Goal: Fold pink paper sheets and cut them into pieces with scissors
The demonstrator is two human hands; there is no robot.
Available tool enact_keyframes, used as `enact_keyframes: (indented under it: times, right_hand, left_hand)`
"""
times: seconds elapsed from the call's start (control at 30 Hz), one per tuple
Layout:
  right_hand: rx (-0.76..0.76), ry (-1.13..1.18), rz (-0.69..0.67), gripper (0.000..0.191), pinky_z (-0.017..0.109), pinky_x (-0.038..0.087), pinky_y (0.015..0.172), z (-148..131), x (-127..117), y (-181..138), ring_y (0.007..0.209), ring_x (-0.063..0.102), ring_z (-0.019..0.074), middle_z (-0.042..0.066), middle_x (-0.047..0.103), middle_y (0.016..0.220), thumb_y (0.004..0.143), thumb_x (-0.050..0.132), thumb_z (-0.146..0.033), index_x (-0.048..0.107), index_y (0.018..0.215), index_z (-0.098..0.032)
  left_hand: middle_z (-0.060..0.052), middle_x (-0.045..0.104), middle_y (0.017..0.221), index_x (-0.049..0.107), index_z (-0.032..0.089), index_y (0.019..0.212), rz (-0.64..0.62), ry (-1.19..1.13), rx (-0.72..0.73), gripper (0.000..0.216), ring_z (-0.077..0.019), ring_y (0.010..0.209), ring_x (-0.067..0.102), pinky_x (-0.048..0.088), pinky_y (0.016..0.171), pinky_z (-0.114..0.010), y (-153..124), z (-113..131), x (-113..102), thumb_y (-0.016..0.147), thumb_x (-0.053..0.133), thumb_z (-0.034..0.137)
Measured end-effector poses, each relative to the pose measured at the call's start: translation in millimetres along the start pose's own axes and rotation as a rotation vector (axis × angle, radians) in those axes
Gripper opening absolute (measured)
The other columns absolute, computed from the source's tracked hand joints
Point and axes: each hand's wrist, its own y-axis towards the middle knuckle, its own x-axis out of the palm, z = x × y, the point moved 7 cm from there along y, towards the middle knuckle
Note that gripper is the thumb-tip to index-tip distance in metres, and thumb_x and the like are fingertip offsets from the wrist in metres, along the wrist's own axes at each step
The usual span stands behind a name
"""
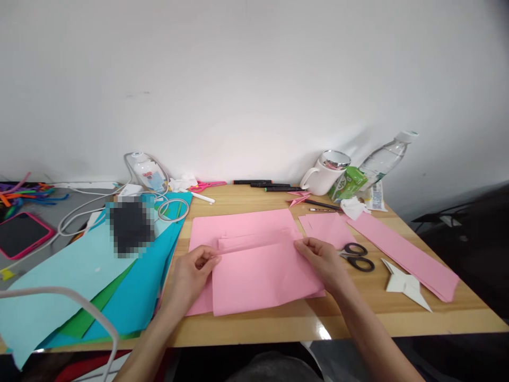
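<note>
A folded sheet of pink paper (262, 278) is held between my two hands, its lower edge toward me. My left hand (195, 270) pinches its upper left corner with thumb and fingers. At the upper right corner my right hand (316, 257) grips the same sheet. Beneath it lies a larger pink sheet (202, 228), and smaller pink pieces (246, 241) show just behind the held fold. Black-handled scissors (360, 257) rest to the right of my right hand, their blades partly hidden.
Coloured paper sheets (147, 297) and a white cable (95, 313) cover the left side. A white mug (324, 178), a green box (348, 185) and a water bottle (385, 159) stand at the back right. Pink strips (405, 254) and a folded white paper star (406, 285) lie right.
</note>
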Motion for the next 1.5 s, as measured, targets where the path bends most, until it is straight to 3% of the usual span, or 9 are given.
enact_keyframes:
  times: [0.3, 0.53, 0.7, 0.8, 0.9, 0.97, 1.1, 1.3, 1.5]
  right_hand:
    - [-0.097, -0.366, 0.024, 0.028, 0.027, 0.04, 0.062, -1, 8, 10, 0.07, 0.059, 0.0206, 0.005, 0.065, 0.072, 0.085, 0.041, -0.04, 0.05, 0.068, -0.02]
    - [-0.071, -0.74, -0.044, 0.02, 0.027, 0.033, 0.056, -3, 16, 25, 0.071, 0.063, 0.0235, 0.011, 0.067, 0.077, 0.09, 0.037, -0.021, 0.052, 0.078, -0.017]
    - [-0.073, -0.933, -0.11, 0.02, 0.027, 0.035, 0.057, -11, 23, 29, 0.075, 0.066, 0.0239, 0.015, 0.069, 0.085, 0.091, 0.035, -0.017, 0.054, 0.086, -0.013]
    - [-0.065, -1.025, -0.123, 0.02, 0.029, 0.038, 0.058, -15, 26, 29, 0.075, 0.067, 0.0269, 0.016, 0.068, 0.085, 0.091, 0.035, -0.018, 0.054, 0.091, -0.011]
    - [-0.062, -1.111, -0.095, 0.021, 0.033, 0.042, 0.057, -20, 28, 28, 0.073, 0.067, 0.0297, 0.016, 0.067, 0.083, 0.09, 0.035, -0.019, 0.054, 0.095, -0.01]
    - [-0.081, -1.163, -0.062, 0.022, 0.035, 0.043, 0.057, -26, 30, 27, 0.071, 0.066, 0.029, 0.018, 0.064, 0.088, 0.09, 0.034, -0.016, 0.053, 0.1, -0.01]
    - [-0.228, -1.23, -0.05, 0.029, 0.033, 0.045, 0.059, -44, 41, 22, 0.089, 0.06, 0.0295, 0.019, 0.058, 0.102, 0.088, 0.031, -0.006, 0.053, 0.106, -0.013]
    - [-0.546, -1.219, -0.31, 0.023, 0.026, 0.043, 0.07, -57, 65, 11, 0.091, 0.055, 0.0203, 0.01, 0.059, 0.098, 0.088, 0.039, -0.006, 0.059, 0.092, -0.017]
    - [-0.536, -1.236, -0.298, 0.014, 0.031, 0.046, 0.074, -62, 70, 1, 0.095, 0.055, 0.0265, 0.016, 0.059, 0.099, 0.086, 0.05, -0.018, 0.061, 0.093, -0.01]
  left_hand:
    - [-0.005, 0.072, 0.083, 0.07, 0.019, 0.077, -0.097, 0.244, 0.156, 0.02, -0.0183, 0.075, 0.065, 0.048, 0.068, -0.029, 10, 7, 10, 0.077, 0.05, 0.02]
    - [-0.004, 0.064, 0.085, 0.072, 0.024, 0.092, -0.219, 0.534, 0.307, 0.036, -0.0156, 0.073, 0.061, 0.043, 0.064, -0.026, 14, 1, 25, 0.082, 0.04, 0.011]
    - [-0.003, 0.062, 0.088, 0.071, 0.026, 0.093, -0.234, 0.648, 0.322, 0.036, -0.0161, 0.074, 0.06, 0.041, 0.062, -0.026, 14, 5, 27, 0.083, 0.039, 0.011]
    - [-0.003, 0.06, 0.085, 0.069, 0.023, 0.081, -0.235, 0.759, 0.345, 0.029, -0.0174, 0.075, 0.058, 0.041, 0.062, -0.027, 11, 18, 29, 0.083, 0.041, 0.013]
    - [-0.008, 0.059, 0.088, 0.062, 0.017, 0.064, -0.284, 0.98, 0.482, 0.029, -0.0233, 0.085, 0.055, 0.042, 0.072, -0.036, 4, 39, 42, 0.081, 0.041, 0.007]
    - [-0.009, 0.061, 0.091, 0.061, 0.016, 0.066, -0.361, 1.054, 0.555, 0.031, -0.0223, 0.089, 0.055, 0.043, 0.079, -0.036, -1, 48, 55, 0.08, 0.038, 0.001]
    - [-0.008, 0.062, 0.08, 0.061, 0.015, 0.073, -0.505, 1.148, 0.576, 0.033, -0.0184, 0.075, 0.058, 0.045, 0.069, -0.03, -7, 49, 77, 0.069, 0.04, -0.009]
    - [-0.015, 0.06, 0.079, 0.06, 0.007, 0.083, -0.453, 1.213, 0.6, 0.026, -0.0239, 0.075, 0.06, 0.045, 0.062, -0.032, -9, 53, 92, 0.068, 0.047, -0.01]
    - [-0.016, 0.059, 0.082, 0.056, 0.009, 0.092, -0.301, 1.245, 0.525, 0.015, -0.0274, 0.076, 0.061, 0.045, 0.06, -0.036, -7, 51, 109, 0.087, 0.046, 0.02]
